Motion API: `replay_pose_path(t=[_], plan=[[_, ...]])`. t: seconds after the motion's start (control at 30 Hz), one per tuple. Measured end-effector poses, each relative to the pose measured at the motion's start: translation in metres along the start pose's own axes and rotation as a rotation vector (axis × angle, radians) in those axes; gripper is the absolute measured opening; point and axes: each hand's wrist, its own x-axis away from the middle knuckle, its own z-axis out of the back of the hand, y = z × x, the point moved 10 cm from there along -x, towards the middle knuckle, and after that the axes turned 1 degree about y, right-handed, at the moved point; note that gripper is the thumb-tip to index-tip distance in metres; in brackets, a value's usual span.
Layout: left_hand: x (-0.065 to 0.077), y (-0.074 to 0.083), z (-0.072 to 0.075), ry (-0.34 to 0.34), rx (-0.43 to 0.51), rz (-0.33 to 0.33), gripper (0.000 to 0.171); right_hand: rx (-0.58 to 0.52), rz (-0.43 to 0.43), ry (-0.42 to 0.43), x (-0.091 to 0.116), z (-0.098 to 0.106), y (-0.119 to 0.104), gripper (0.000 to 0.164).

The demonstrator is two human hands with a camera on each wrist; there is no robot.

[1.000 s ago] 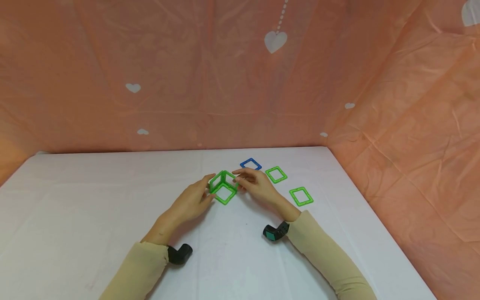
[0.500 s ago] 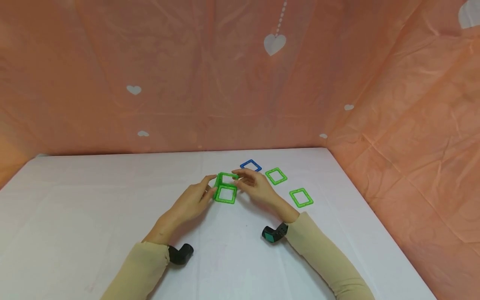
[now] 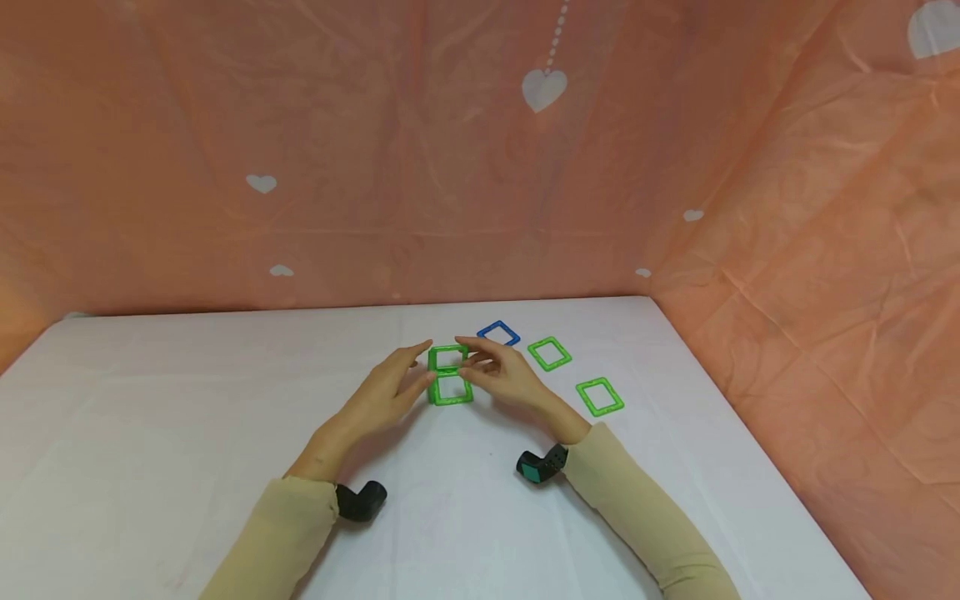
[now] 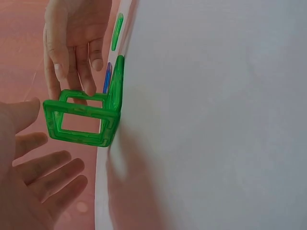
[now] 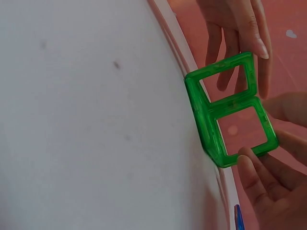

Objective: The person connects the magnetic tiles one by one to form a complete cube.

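Observation:
Several green magnetic building tiles point(image 3: 452, 402), square open frames, form a corner on the white table. One lies flat while two stand upright, at the left and at the back, as the right wrist view shows the joined tiles point(image 5: 230, 104). My left hand point(image 3: 378, 392) is beside the left side, its fingers point(image 4: 45, 165) spread and apart from the green tile point(image 4: 81, 109) in the left wrist view. At the right side my right hand point(image 3: 517, 379) touches the tiles with its fingertips point(image 5: 247, 165), the thumb held away from them.
A blue square tile point(image 3: 512, 329) lies behind my right hand. Two loose green tiles point(image 3: 537, 358) lie to the right of it on the white tablecloth point(image 3: 225, 400). An orange curtain point(image 3: 405, 167) with white hearts stands behind the table and along its right side.
The green corner has turned from standing diagonally to sitting square to me. My left fingers have opened away from it, and my right hand has shifted slightly left.

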Motion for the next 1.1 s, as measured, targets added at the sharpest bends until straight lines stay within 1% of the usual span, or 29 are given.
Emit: replay_pose_path(t=[0.1, 0.23, 0.37, 0.43, 0.5, 0.63, 0.7, 0.77, 0.87, 0.93, 1.0, 1.1], plan=[[-0.001, 0.0, -0.002, -0.015, 0.008, 0.002, 0.051, 0.015, 0.007, -0.002, -0.001, -0.001, -0.001, 0.052], [-0.001, -0.001, -0.006, -0.037, 0.033, 0.029, 0.051, 0.041, -0.001, -0.006, 0.0, -0.002, 0.001, 0.052], [0.0, -0.001, -0.008, -0.038, 0.051, 0.039, 0.052, 0.049, -0.012, 0.004, 0.0, -0.001, 0.002, 0.051], [0.001, -0.001, -0.008, -0.032, 0.057, 0.039, 0.052, 0.039, -0.039, 0.014, 0.0, 0.001, 0.004, 0.048], [0.002, -0.001, -0.008, -0.02, 0.066, 0.03, 0.051, 0.028, -0.091, 0.037, -0.001, 0.005, 0.01, 0.046], [0.001, 0.001, -0.007, 0.012, 0.099, 0.014, 0.05, 0.026, -0.21, 0.133, -0.001, 0.021, 0.022, 0.044], [0.0, 0.0, -0.007, 0.027, 0.11, 0.011, 0.049, 0.06, -0.242, 0.178, -0.004, 0.03, 0.026, 0.044], [-0.001, -0.001, -0.007, 0.034, 0.12, 0.014, 0.05, 0.089, -0.253, 0.213, -0.007, 0.037, 0.029, 0.045], [-0.001, -0.002, -0.007, 0.035, 0.135, 0.023, 0.05, 0.168, -0.227, 0.253, -0.013, 0.047, 0.03, 0.049], [-0.001, -0.003, -0.008, 0.028, 0.147, 0.032, 0.05, 0.226, -0.228, 0.259, -0.016, 0.051, 0.032, 0.052], [0.0, -0.003, -0.009, 0.018, 0.158, 0.038, 0.051, 0.294, -0.247, 0.246, -0.018, 0.053, 0.035, 0.056], [0.001, -0.005, -0.012, 0.007, 0.172, 0.046, 0.052, 0.382, -0.301, 0.215, -0.02, 0.053, 0.041, 0.061]])
